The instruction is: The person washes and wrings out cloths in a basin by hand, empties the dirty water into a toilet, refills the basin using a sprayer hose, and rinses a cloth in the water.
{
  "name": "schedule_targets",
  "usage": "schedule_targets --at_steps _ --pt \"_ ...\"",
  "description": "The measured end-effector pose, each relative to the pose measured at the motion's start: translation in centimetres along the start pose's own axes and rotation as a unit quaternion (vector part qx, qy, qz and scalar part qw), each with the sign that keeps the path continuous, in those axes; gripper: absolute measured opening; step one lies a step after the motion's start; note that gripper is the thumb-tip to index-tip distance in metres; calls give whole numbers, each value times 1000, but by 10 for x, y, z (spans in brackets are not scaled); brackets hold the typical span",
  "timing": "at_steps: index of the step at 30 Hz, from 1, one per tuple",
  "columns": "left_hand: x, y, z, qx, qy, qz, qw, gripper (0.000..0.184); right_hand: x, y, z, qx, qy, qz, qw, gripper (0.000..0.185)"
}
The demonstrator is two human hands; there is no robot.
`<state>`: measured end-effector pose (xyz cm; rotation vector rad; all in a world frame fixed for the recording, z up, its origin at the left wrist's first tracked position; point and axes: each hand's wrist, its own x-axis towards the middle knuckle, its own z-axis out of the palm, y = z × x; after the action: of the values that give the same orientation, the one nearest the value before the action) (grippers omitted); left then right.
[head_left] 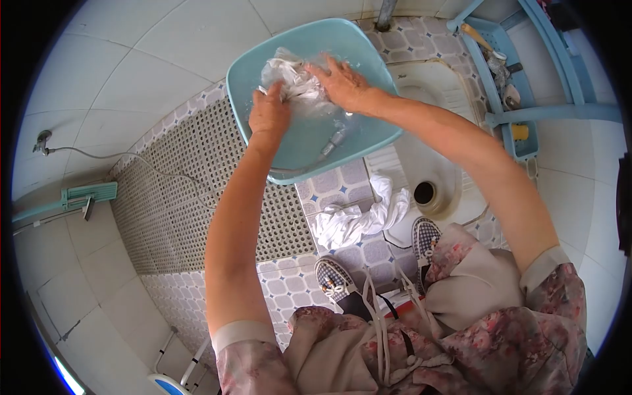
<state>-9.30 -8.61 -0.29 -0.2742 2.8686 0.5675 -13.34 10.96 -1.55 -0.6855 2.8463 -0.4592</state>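
One wet, crumpled white cloth (289, 76) lies in shallow water toward the far side of a turquoise plastic basin (368, 56), probably kept there so that both hands can work it. The left hand (268, 113) is bent at the cloth's near left edge; whether it grips a fold, I cannot tell. The right hand (342, 84) reaches over the cloth's right side, palm down, fingers parted and mostly straight, not closed on it.

One grey hose end (337, 138) lies inside the basin's nearer part, likely so that water can run in.

Around the basin, I count one white cloth bundle (359, 222) on the patterned tiles beside the squat toilet (421, 158), perhaps set aside there; its folds hide whether it is one piece or more. One perforated mat (283, 224) lies to the left, probably for drainage. Two checked shoes (332, 275) stand apart, seemingly for balance. At right, a blue rack (566, 112) has two trays, apparently keeping small items off the floor.
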Motion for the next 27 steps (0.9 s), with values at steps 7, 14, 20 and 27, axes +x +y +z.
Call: schedule_targets --at_steps 7,14,20,27 --pt "6 -12 29 -219 21 -113 969 67 35 29 24 164 -53 69 983 46" --pt "7 12 8 -786 -260 -164 536 61 12 -30 -28 710 -8 110 695 59" --pt "-1 18 -10 -851 -247 -79 457 54 -23 -108 -80 365 113 -112 917 43" --pt "-17 20 -9 -864 -202 -81 454 49 -5 -105 -57 147 180 -170 958 33"
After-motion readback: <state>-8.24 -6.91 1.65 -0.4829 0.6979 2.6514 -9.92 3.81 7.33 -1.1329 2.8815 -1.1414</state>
